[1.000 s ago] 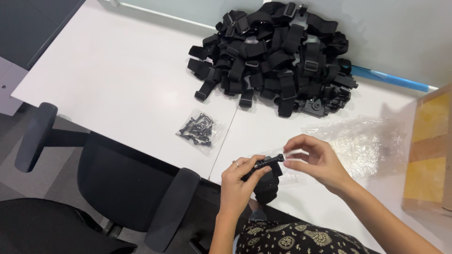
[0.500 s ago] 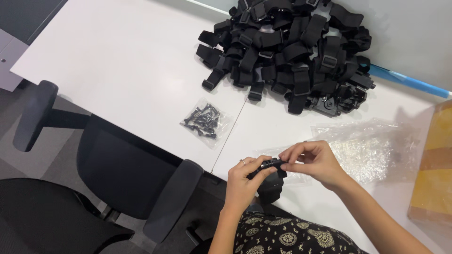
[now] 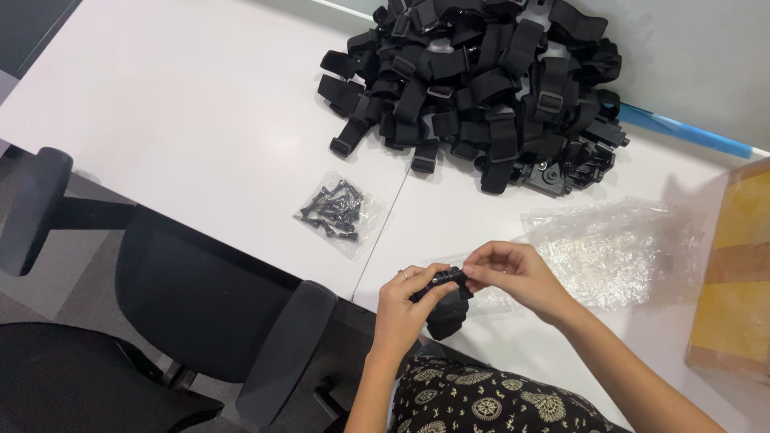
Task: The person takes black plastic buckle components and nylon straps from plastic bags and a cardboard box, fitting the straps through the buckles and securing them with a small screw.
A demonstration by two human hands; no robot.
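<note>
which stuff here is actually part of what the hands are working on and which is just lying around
In use:
- left hand and right hand, both gripping the small black strap piece
- pile of black straps
- small bag of black screws

Lying about:
- crumpled clear plastic bags
- cardboard box
- black office chair

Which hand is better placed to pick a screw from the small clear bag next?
Probably the left hand. It sits nearer the bag of black screws, which lies to its upper left on the white table. The right hand is farther off, its fingers pinching the black strap piece both hands hold.
</note>
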